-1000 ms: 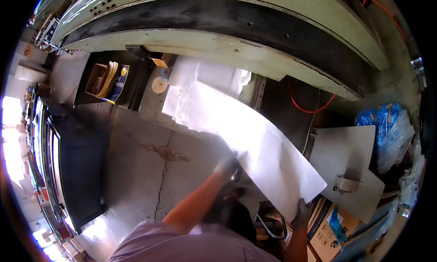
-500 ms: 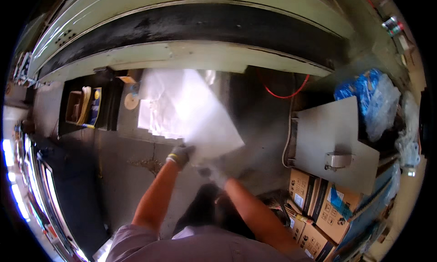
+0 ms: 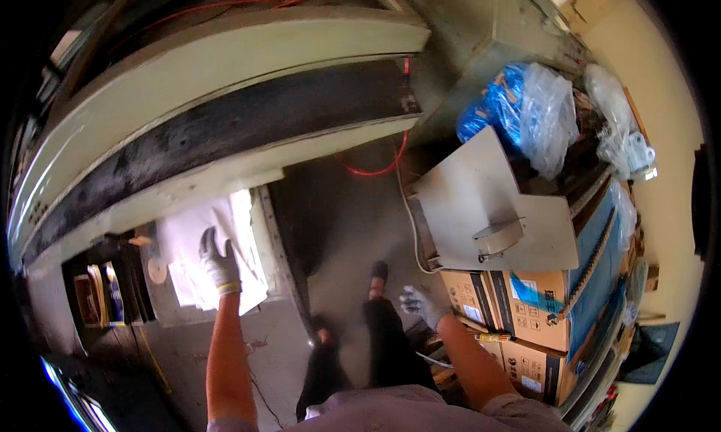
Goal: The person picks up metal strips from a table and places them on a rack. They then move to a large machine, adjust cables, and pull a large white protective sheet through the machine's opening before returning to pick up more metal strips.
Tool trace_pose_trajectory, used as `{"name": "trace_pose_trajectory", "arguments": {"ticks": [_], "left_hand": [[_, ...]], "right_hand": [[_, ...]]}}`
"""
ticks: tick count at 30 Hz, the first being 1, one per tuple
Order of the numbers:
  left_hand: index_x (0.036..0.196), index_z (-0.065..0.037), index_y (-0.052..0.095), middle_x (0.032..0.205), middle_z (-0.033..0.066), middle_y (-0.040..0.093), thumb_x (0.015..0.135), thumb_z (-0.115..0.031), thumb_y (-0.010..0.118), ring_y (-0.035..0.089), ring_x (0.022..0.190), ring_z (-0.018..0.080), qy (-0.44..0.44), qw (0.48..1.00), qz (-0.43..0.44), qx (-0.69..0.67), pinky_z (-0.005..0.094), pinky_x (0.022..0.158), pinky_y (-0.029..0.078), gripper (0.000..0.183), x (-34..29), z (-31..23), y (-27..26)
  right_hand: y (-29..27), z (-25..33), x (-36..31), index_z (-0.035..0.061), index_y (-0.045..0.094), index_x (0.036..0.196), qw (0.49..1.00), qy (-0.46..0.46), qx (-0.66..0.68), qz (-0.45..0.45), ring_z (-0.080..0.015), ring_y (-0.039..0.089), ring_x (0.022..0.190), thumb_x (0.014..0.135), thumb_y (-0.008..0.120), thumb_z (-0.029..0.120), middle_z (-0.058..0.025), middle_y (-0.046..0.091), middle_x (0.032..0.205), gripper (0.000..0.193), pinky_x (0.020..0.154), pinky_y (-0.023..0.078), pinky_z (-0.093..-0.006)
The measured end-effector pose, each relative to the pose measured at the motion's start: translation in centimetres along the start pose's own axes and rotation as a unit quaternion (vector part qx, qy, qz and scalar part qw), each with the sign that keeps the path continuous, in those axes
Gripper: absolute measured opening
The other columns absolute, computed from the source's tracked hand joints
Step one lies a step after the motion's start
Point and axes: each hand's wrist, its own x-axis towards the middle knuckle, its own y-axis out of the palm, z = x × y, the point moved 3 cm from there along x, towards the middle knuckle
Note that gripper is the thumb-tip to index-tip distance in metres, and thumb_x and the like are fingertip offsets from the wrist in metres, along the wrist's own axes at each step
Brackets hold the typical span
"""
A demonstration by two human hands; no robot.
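Note:
My left hand (image 3: 219, 267), in a grey glove with a light cuff, is over a pile of white sheets (image 3: 184, 233) below the machine's front. Its fingers are stretched out and nothing is in them; whether they touch the top sheet I cannot tell. My right hand (image 3: 425, 306), also gloved, hangs in the air to the right of my legs, fingers apart and holding nothing. Closest to it are cardboard boxes (image 3: 541, 304) on the right.
A large machine with a pale green beam (image 3: 248, 56) spans the upper left. On the right are a grey metal panel (image 3: 466, 184) with a handle and a plastic bag (image 3: 548, 116). A red hose (image 3: 375, 173) loops down. A box of papers (image 3: 94, 297) stands left.
Both hands have let go of the large white sheet they held. My left hand has gone over the pile, my right hand toward the boxes. The view has swung right.

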Motion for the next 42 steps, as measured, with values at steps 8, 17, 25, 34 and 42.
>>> {"name": "trace_pose_trajectory", "arguments": {"ticks": [8, 17, 25, 34, 42], "left_hand": [[0.128, -0.011, 0.055, 0.135, 0.0112, 0.050, 0.072, -0.020, 0.073, 0.044, 0.126, 0.0325, 0.422, 0.901, 0.095, -0.035, 0.0462, 0.104, 0.037, 0.059, 10.3, -39.7, 8.2], [0.116, -0.013, 0.063, 0.136, 0.0137, 0.047, 0.070, -0.050, 0.072, 0.036, 0.130, 0.0441, 0.473, 0.815, 0.323, 0.084, 0.0564, 0.110, 0.028, 0.060, 17.6, -50.7, 20.1], [0.085, -0.011, 0.064, 0.114, 0.0096, 0.058, 0.052, -0.038, 0.082, 0.046, 0.118, 0.0417, 0.431, 0.841, 0.322, 0.051, 0.0548, 0.096, 0.041, 0.046, 18.3, -51.6, 22.6], [0.096, -0.004, 0.066, 0.111, 0.0154, 0.060, 0.060, -0.026, 0.078, 0.051, 0.111, 0.0415, 0.404, 0.848, 0.343, 0.017, 0.0560, 0.092, 0.047, 0.044, 19.4, -52.3, 22.8], [0.094, -0.004, 0.065, 0.110, 0.0153, 0.060, 0.062, -0.030, 0.077, 0.052, 0.110, 0.0402, 0.415, 0.847, 0.333, 0.000, 0.0553, 0.090, 0.047, 0.043, 19.5, -52.2, 23.3]], "right_hand": [[-0.3, 22.4, 14.0, 0.0055, 0.058, 0.118, 0.927, -0.205, -0.309, -0.061, -0.0207, 0.065, 0.080, 0.088, 0.065, 0.030, -0.0088, 0.066, 0.093, 0.039, 0.073, 0.053, -0.0318], [2.5, 49.9, 36.5, 0.0064, 0.063, 0.113, 0.559, -0.228, -0.781, -0.160, -0.0231, 0.065, 0.087, 0.088, 0.060, 0.024, -0.0098, 0.066, 0.097, 0.030, 0.076, 0.051, -0.0363], [6.7, 67.9, 47.8, 0.0067, 0.065, 0.113, 0.439, -0.351, -0.798, -0.217, -0.0250, 0.064, 0.094, 0.086, 0.057, 0.018, -0.0081, 0.066, 0.102, 0.030, 0.080, 0.050, -0.0407], [9.0, 71.5, 60.8, 0.0074, 0.051, 0.131, 0.634, -0.320, -0.675, -0.200, -0.0312, 0.058, 0.104, 0.089, 0.054, 0.024, -0.0120, 0.063, 0.113, 0.045, 0.086, 0.048, -0.0462], [6.1, 71.1, 66.3, 0.0156, 0.056, 0.128, 0.838, -0.405, -0.298, -0.210, -0.0298, 0.062, 0.098, 0.092, 0.051, 0.021, -0.0138, 0.064, 0.101, 0.036, 0.086, 0.047, -0.0449]]}}
